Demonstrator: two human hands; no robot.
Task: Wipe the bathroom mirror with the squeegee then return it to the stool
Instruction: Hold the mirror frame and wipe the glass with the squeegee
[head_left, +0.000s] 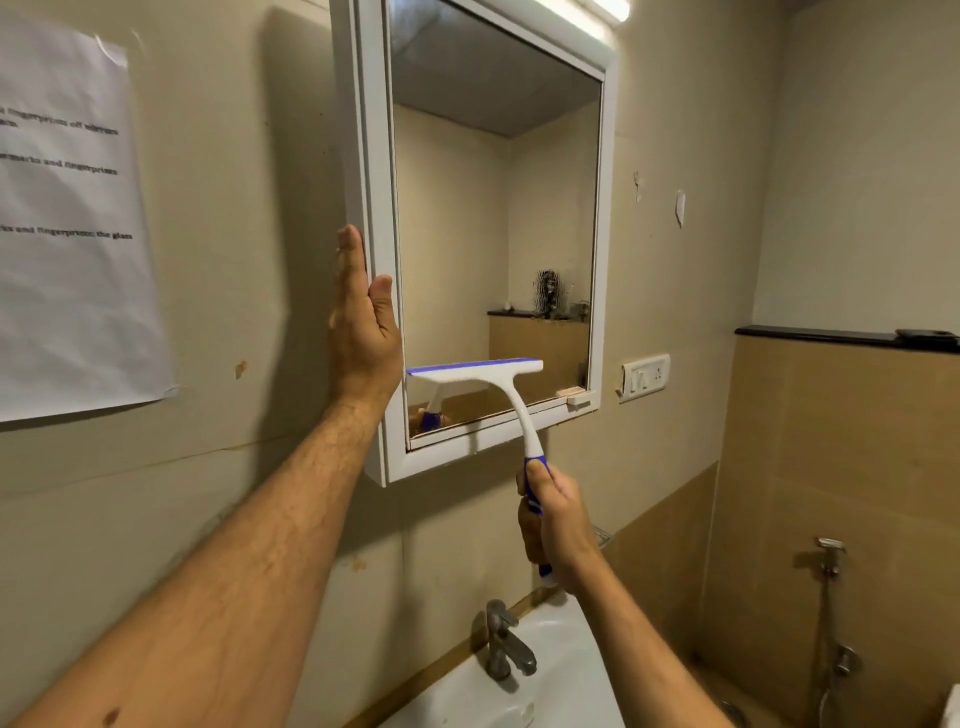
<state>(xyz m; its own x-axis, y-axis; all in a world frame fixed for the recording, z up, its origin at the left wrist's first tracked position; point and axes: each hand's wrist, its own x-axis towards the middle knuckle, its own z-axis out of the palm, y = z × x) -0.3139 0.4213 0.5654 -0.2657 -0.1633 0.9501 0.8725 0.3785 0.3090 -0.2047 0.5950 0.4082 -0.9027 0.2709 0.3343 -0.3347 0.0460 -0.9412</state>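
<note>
A printed paper sheet (67, 228) is hanging on the left wall. A metal tap (506, 647) is standing over the white sink (566, 670). A switch plate (645, 376) and black ledge (831, 336) are sitting on the right.

We have a single view, worn on the person's head, so no second view shares any part of it. We look forward and slightly up at the mirror cabinet (374, 208), which hangs on the wall close in front of us and fills the upper middle of the picture. Its frame leans, bent by the wide lens. Both forearms reach in from the lower edge toward the cabinet. Below it we see the sink (561, 670) and, to its left, a paper sheet (67, 234).
</note>
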